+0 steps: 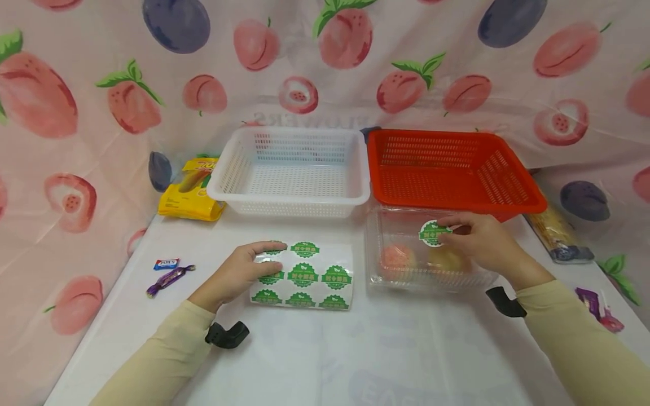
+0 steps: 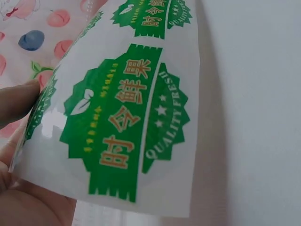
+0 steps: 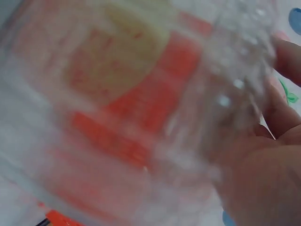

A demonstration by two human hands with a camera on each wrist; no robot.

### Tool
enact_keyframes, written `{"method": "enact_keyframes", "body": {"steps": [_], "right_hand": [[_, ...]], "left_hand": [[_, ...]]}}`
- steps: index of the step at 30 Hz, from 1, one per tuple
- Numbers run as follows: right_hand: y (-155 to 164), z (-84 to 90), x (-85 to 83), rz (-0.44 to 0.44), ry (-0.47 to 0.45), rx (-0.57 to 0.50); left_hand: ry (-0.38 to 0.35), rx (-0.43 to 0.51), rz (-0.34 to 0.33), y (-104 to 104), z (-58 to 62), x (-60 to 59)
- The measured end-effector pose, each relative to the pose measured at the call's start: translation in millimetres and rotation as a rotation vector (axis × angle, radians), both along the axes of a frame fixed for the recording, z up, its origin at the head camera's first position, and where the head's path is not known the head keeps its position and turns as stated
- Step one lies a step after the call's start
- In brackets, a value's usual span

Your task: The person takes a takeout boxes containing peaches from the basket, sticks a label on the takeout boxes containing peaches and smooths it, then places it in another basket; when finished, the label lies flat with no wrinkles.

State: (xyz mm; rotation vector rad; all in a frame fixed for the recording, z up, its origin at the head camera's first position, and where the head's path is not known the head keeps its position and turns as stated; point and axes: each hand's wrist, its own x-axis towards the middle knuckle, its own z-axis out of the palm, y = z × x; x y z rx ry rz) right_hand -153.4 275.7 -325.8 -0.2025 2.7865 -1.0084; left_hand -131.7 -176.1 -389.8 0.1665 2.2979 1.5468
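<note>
pressing a round green sticker (image 1: 431,233) onto the lid of the clear plastic box (image 1: 393,231), the right hand (image 1: 479,242) pinches the sticker's edge between thumb and fingertips. the box sits on the white table (image 1: 315,349) just in front of the red basket (image 1: 452,166), with a pinkish fruit and a yellowish one inside. the left hand (image 1: 241,273) holds down the sticker sheet (image 1: 310,276), fingers curled over its left edge; the left wrist view shows that edge lifted and bent against the fingers (image 2: 16,101). the white basket (image 1: 291,172) stands beside the red one. a yellow packet (image 1: 190,189) lies left of it, two wrapped candies (image 1: 167,273) nearer.
</note>
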Motion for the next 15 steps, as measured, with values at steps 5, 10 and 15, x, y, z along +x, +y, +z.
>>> {"method": "enact_keyframes", "body": {"steps": [5, 10, 15], "right_hand": [[-2, -4.8, -1.8, 0.006, -0.015, 0.016], [-3, -9.1, -2.0, 0.003, -0.029, 0.042], [-4, -13.1, -2.6, 0.005, -0.013, 0.055]], "left_hand": [[-0.012, -0.015, 0.004, -1, -5.4, -4.0], [-0.025, -0.023, 0.005, 0, -8.3, -7.7], [-0.040, -0.029, -0.002, 2, -12.0, -11.2]]}}
